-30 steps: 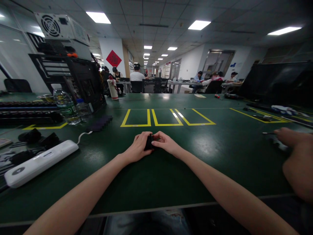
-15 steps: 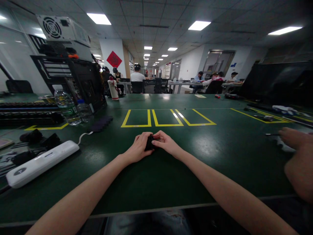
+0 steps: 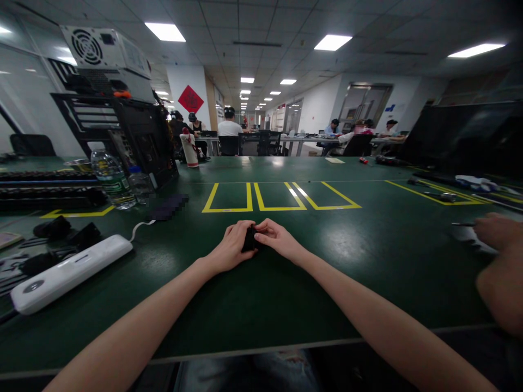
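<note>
Office workshop, computer case (image 3: 147, 136), green workbench (image 3: 265, 310)

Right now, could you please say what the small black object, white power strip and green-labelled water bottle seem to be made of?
Small black object: perhaps matte plastic, showing little shine, though partly covered.
White power strip: probably satin plastic, smooth casing catching soft highlights.
Green-labelled water bottle: likely glossy clear plastic, see-through with reflections.
</note>
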Available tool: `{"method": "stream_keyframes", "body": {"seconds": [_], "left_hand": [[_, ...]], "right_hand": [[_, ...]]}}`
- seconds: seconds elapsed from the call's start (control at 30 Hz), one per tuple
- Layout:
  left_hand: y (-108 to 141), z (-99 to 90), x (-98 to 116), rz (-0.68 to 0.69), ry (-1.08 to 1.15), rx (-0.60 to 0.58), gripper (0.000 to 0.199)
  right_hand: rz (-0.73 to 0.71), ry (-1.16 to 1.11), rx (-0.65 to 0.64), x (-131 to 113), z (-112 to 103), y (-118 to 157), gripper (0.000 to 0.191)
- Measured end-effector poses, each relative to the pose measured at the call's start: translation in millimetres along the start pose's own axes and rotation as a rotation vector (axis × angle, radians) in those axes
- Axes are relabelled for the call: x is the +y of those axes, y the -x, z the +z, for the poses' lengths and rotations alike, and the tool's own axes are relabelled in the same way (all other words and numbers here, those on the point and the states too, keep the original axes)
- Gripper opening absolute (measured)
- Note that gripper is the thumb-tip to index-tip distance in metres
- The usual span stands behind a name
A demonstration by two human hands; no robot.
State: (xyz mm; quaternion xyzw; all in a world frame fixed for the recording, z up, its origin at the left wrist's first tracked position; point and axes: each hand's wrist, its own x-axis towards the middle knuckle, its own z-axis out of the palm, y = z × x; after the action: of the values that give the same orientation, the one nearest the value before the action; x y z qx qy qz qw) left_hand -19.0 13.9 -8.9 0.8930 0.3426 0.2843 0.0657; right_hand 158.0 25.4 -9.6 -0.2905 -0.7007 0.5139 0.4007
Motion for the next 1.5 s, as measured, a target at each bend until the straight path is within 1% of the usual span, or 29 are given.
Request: {"method": "stream_keyframes", "body": {"seconds": [0.07,0.17,0.23,0.33,0.4,0.57,0.67,0.73,0.83,1.0,1.13,1.23,1.37,1.43,1.5], "left_hand": [[0,1.1,0,-0.003,-0.006,0.011,0.054],[0,3.0,-2,-0.006,-0.01,0.024,0.056],[0,3.4,-3,-0.009,-0.008,0.023,0.056],[0,2.4,-3,-0.011,0.0,0.006,0.055],[0,1.8,-2,-0.01,0.002,0.004,0.054],[-1,2.9,-1,-0.01,-0.006,0.03,0.055],[-1,3.9,-2,-0.005,-0.004,0.03,0.055],[-1,4.0,-3,-0.007,-0.002,0.026,0.056],[0,2.0,-2,-0.015,0.0,0.006,0.056],[0,-7.3,6,-0.011,0.009,-0.038,0.053],[0,-11.6,10,-0.021,0.01,-0.041,0.054],[0,-8.6,7,-0.017,0.006,-0.036,0.054],[0,-0.1,0,-0.015,-0.001,0.006,0.056],[0,3.1,-2,-0.016,-0.008,0.022,0.056],[0,5.0,-3,-0.015,-0.013,0.024,0.057]], "right_hand": [[0.003,0.012,0.021,2,0,-1,0.022],[0.071,0.035,0.045,2,0,-1,0.029],[0.1,0.03,0.031,2,-1,0,0.031],[0.065,0.003,-0.043,-1,-2,2,0.032],[0.048,-0.007,-0.063,-3,-2,3,0.033],[0.047,-0.013,-0.008,-6,0,2,0.02],[0.046,-0.018,0.013,-4,1,0,0.024],[0.081,-0.006,0.033,-3,0,0,0.029],[0.122,-0.005,0.012,-1,-1,0,0.031],[0.046,-0.039,-0.048,-4,-2,3,0.036],[0.056,-0.043,0.003,-6,0,3,0.024],[0.041,-0.024,0.035,-5,1,2,0.022],[0.077,0.005,0.036,-3,0,0,0.028],[0.098,0.002,0.027,-3,-1,0,0.029],[0.082,-0.015,-0.001,-4,-1,0,0.029]]}}
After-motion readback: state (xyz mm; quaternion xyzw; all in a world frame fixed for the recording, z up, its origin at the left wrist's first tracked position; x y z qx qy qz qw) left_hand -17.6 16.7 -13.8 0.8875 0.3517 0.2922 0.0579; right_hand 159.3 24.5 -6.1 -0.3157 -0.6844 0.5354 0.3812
